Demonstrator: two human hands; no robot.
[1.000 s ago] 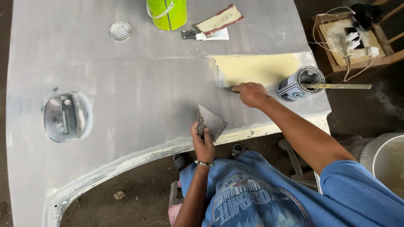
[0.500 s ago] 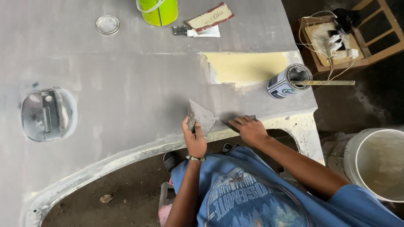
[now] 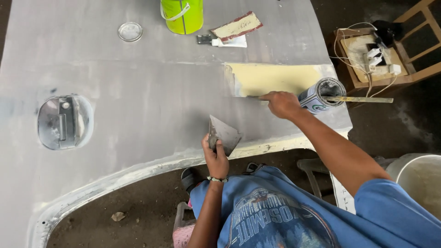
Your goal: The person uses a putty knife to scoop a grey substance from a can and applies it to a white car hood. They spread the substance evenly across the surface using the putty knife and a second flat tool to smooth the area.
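Spreading pale yellow filler (image 3: 275, 78) across the grey car panel (image 3: 138, 92), right hand (image 3: 281, 104) closed around a thin spreader blade (image 3: 250, 96) at the patch's lower edge, just beside the open filler can (image 3: 321, 95). Left hand (image 3: 216, 158) below and left of the patch, fingers pinched on a flat grey mixing board (image 3: 223, 133) tilted upward, near the panel's curved lower lip.

Could go wrong: can lying on its side close to the panel's right edge with a stirring stick (image 3: 363, 99) jutting from it; a nudge from the right forearm likely to roll it off or spill it. Uneven blade pressure likely to leave ridges at the patch border. Tilted board liable to shed any filler resting on it.

Beyond the patch, farther up the panel: green bucket (image 3: 182, 16), second spreader (image 3: 236, 26), small tube (image 3: 228, 42), clear round lid (image 3: 130, 31). Far left of the patch: recessed door handle (image 3: 64, 121). Right of the patch, off the panel: wooden stool (image 3: 381, 55) with wires.

Hard to make out: blade mostly covered by the right hand, its exact shape unclear; amount of filler on the board not visible; bucket's top cut off by the frame; white pail (image 3: 420, 183) at lower right only partly shown.
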